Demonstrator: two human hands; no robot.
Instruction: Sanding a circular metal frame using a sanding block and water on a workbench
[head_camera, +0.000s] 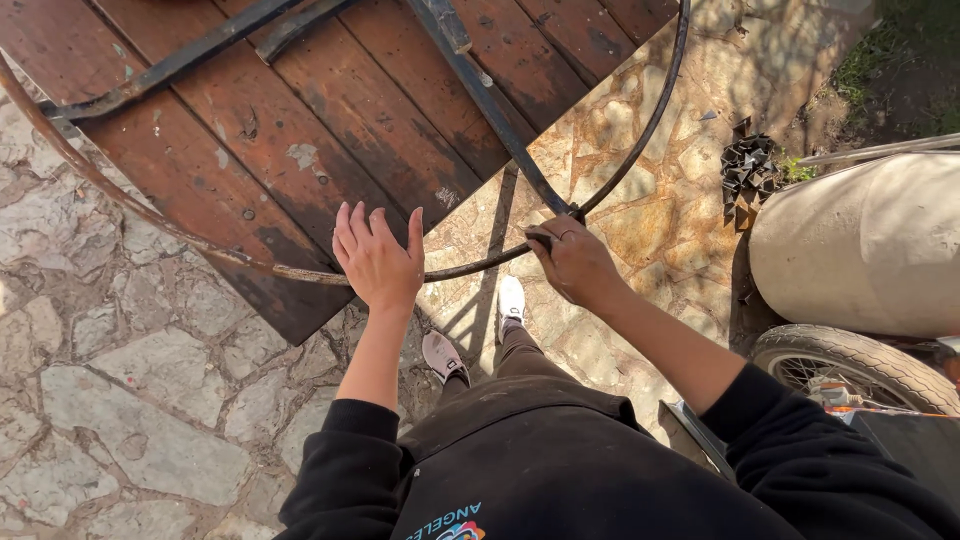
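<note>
The rusty metal hoop (300, 272), curving over the near edge of the wooden worktop (330, 110), looks stiff, heavy and rough; the right hand (575, 262) clamps its grip where the dark bar (500, 120) meets it, while the left hand (375, 258) rests open-fingered on the rim.

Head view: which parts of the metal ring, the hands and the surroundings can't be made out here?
- Metal ring: its far arc runs off the top edge.
- Right hand: fingertips curl under the ring, hiding the grip.
- Left hand: seen from the back, so palm contact with the ring is unclear.
- Wheel: cut off by the right edge and a sleeve.
- Wooden panel: its extent is cropped at the top.
</note>
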